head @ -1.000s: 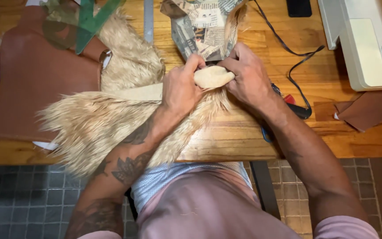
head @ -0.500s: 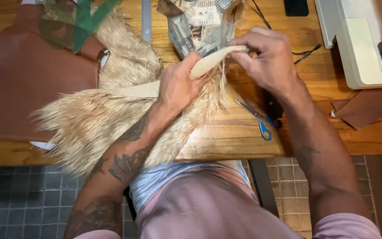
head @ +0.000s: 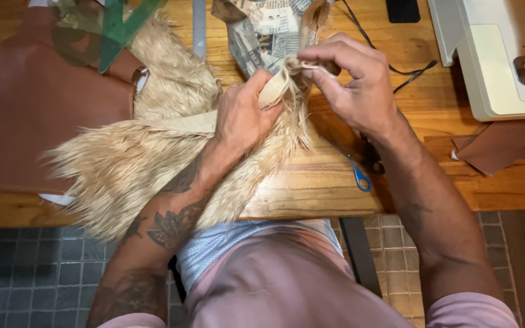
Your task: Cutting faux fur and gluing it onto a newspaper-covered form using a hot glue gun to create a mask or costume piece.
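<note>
Cream fur (head: 129,164); brown leather (head: 37,115); green ruler (head: 123,30); blue-handled scissors (head: 361,177); white sewing machine (head: 493,61); newsprint-patterned fabric (head: 262,30).

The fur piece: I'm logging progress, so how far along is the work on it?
Done: nothing visibly finished. In hand: the left hand pins the cream fur piece to the wooden table while the right hand pinches its raised end. Left: scissors and sewing machine untouched.

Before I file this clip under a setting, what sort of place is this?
Most likely a home sewing or craft workshop: a sewing machine stands on the wooden table, and both hands work a long-haired fur piece beside brown leather and scissors.
</note>
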